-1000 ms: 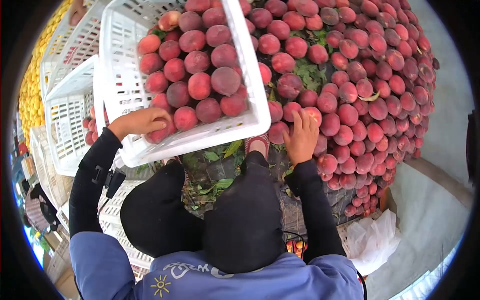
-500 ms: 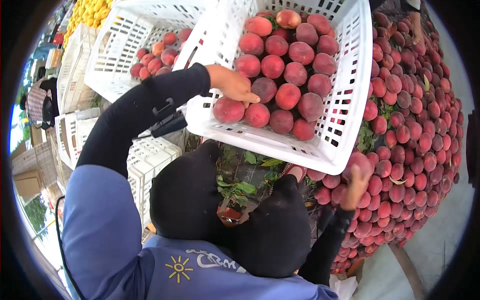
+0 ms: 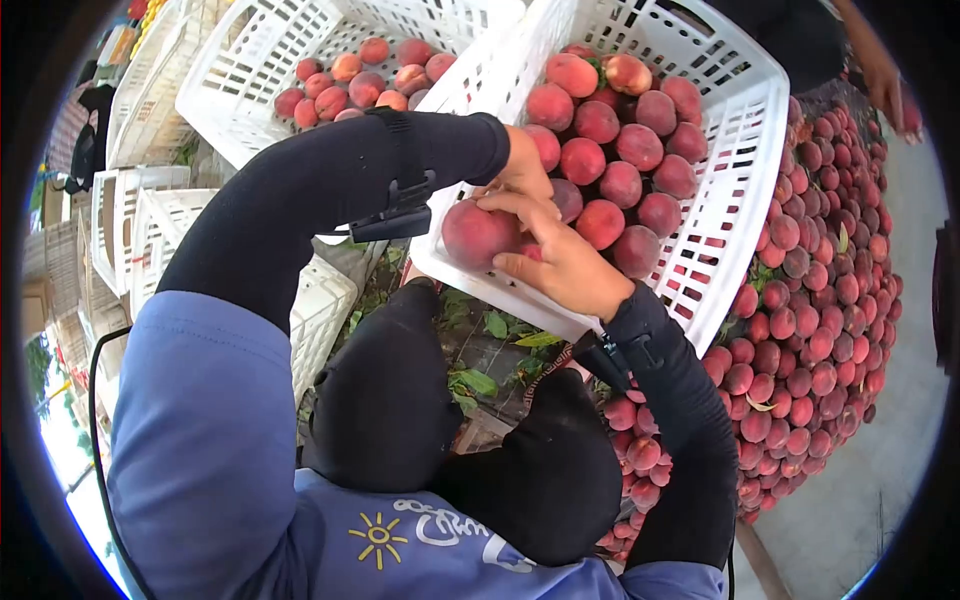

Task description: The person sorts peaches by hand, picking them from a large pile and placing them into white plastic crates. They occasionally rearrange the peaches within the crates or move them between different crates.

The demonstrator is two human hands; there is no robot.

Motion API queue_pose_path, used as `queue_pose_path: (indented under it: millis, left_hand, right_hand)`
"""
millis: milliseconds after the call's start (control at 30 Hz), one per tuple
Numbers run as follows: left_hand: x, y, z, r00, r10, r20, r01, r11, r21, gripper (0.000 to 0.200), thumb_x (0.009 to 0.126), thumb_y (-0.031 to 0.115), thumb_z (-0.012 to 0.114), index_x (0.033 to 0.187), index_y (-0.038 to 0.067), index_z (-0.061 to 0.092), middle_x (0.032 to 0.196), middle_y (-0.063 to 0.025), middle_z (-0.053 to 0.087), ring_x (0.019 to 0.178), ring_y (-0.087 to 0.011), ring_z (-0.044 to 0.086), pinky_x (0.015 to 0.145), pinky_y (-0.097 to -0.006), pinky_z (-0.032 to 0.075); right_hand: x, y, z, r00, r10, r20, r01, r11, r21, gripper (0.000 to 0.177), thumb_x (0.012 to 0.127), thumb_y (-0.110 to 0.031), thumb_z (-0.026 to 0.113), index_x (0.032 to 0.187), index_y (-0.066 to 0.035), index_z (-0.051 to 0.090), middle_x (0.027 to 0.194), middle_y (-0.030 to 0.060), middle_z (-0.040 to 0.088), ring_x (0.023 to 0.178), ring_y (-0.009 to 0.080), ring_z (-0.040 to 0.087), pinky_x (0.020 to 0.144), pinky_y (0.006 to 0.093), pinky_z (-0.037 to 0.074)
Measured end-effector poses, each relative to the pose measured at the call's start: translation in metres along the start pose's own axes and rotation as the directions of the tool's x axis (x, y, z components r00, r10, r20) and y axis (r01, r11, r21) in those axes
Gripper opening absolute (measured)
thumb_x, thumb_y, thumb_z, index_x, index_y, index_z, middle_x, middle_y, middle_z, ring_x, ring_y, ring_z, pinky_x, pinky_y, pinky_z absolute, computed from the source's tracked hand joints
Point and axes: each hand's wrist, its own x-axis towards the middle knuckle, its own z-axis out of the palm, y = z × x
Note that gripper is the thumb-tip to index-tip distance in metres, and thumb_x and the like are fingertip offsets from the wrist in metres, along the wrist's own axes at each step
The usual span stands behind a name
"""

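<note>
We see the right hand (image 3: 578, 265) half curled, its thumb and fingers closed against a large peach (image 3: 478, 236) at the near left corner of a white crate (image 3: 515, 296). The peach is round and dusky red. The left hand (image 3: 527, 168) bends down just behind, fingers partly hidden, so we cannot tell its grip. Both forearms angle inward in black sleeves (image 3: 330, 190). We see more peaches (image 3: 620, 185) inside the crate.
</note>
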Motion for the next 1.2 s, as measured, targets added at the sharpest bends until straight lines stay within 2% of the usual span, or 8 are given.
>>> queue_pose_path:
  millis: [467, 600, 667, 800, 933, 1067, 1133, 1200]
  left_hand:
    - [0.002, 0.008, -0.003, 0.986, -0.164, 0.039, 0.166, 0.985, -0.038, 0.062, 0.094, 0.053, 0.036, 0.116, 0.001, 0.061, 0.097, -0.0117, 0.067, 0.081, -0.0237, 0.064, 0.069, -0.0363, 0.055]
    - [0.002, 0.01, 0.001, 0.978, -0.201, -0.051, 0.197, 0.978, -0.071, 0.077, 0.093, 0.066, 0.029, 0.101, 0.0, 0.068, 0.086, -0.0132, 0.067, 0.077, -0.0274, 0.064, 0.071, -0.0404, 0.053]
    - [0.012, -0.002, -0.002, 0.982, -0.187, 0.002, 0.186, 0.979, -0.079, 0.069, 0.093, 0.062, 0.039, 0.13, 0.006, 0.053, 0.12, -0.0146, 0.062, 0.099, -0.0269, 0.06, 0.078, -0.0403, 0.05]
    - [0.021, -0.018, -0.006, 0.969, -0.238, 0.064, 0.239, 0.971, -0.013, 0.063, 0.092, 0.057, 0.044, 0.126, 0.006, 0.056, 0.123, -0.016, 0.06, 0.096, -0.0266, 0.064, 0.08, -0.0408, 0.054]
    - [0.021, -0.021, 0.004, 0.998, -0.014, 0.058, 0.015, 1.0, -0.019, 0.055, 0.093, 0.048, 0.043, 0.125, 0.007, 0.059, 0.125, -0.0146, 0.059, 0.106, -0.0292, 0.062, 0.077, -0.0373, 0.059]
    - [-0.003, 0.023, 0.003, 0.96, -0.28, 0.022, 0.281, 0.952, -0.126, 0.061, 0.09, 0.054, 0.048, 0.129, 0.009, 0.058, 0.132, -0.013, 0.055, 0.114, -0.0305, 0.058, 0.077, -0.0384, 0.059]
    - [-0.004, 0.025, 0.003, 0.957, -0.288, 0.019, 0.289, 0.953, -0.094, 0.066, 0.086, 0.06, 0.051, 0.128, 0.009, 0.059, 0.132, -0.0135, 0.055, 0.113, -0.0304, 0.058, 0.078, -0.0382, 0.059]
    - [-0.001, 0.016, 0.009, 0.987, -0.162, 0.019, 0.163, 0.987, -0.017, 0.071, 0.082, 0.062, 0.057, 0.128, 0.007, 0.058, 0.124, -0.0164, 0.06, 0.11, -0.0292, 0.06, 0.079, -0.0391, 0.055]
  right_hand:
    - [0.01, 0.008, 0.009, 0.996, 0.075, -0.038, -0.081, 0.977, -0.199, 0.056, 0.082, -0.01, 0.068, 0.134, -0.007, 0.046, 0.131, 0.0146, 0.05, 0.121, 0.0298, 0.048, 0.103, 0.0375, 0.039]
    - [0.017, 0.015, 0.021, 0.994, 0.084, -0.069, -0.1, 0.956, -0.277, 0.067, 0.076, -0.016, 0.071, 0.137, -0.004, 0.043, 0.133, 0.0209, 0.048, 0.124, 0.0341, 0.048, 0.104, 0.038, 0.038]
    - [0.017, 0.023, 0.023, 0.993, 0.025, -0.114, -0.055, 0.962, -0.267, 0.069, 0.073, -0.019, 0.072, 0.135, -0.008, 0.045, 0.129, 0.021, 0.051, 0.12, 0.035, 0.051, 0.101, 0.0381, 0.042]
    - [0.001, -0.005, 0.016, 0.983, 0.077, -0.165, -0.125, 0.943, -0.308, 0.067, 0.071, -0.019, 0.073, 0.132, -0.01, 0.049, 0.127, 0.0171, 0.053, 0.115, 0.0352, 0.055, 0.097, 0.0371, 0.044]
    - [-0.062, -0.044, -0.024, 0.959, -0.026, -0.284, -0.015, 0.99, -0.142, 0.07, 0.069, -0.019, 0.075, 0.132, -0.008, 0.048, 0.129, 0.0117, 0.051, 0.119, 0.0265, 0.053, 0.102, 0.0372, 0.041]
    - [-0.181, -0.051, -0.041, 0.638, 0.255, -0.727, -0.211, 0.965, 0.154, 0.078, 0.071, -0.022, 0.073, 0.139, -0.005, 0.039, 0.135, 0.0106, 0.045, 0.127, 0.0229, 0.044, 0.107, 0.0381, 0.036]
    - [-0.225, -0.033, -0.026, 0.404, 0.271, -0.874, 0.049, 0.947, 0.317, 0.084, 0.073, -0.029, 0.073, 0.143, -0.005, 0.033, 0.137, 0.0119, 0.043, 0.127, 0.026, 0.045, 0.106, 0.04, 0.038]
    - [-0.272, -0.006, 0.001, 0.34, 0.325, -0.883, 0.227, 0.882, 0.412, 0.077, 0.085, -0.035, 0.065, 0.145, -0.002, 0.029, 0.139, 0.0132, 0.043, 0.13, 0.0289, 0.044, 0.106, 0.0417, 0.038]
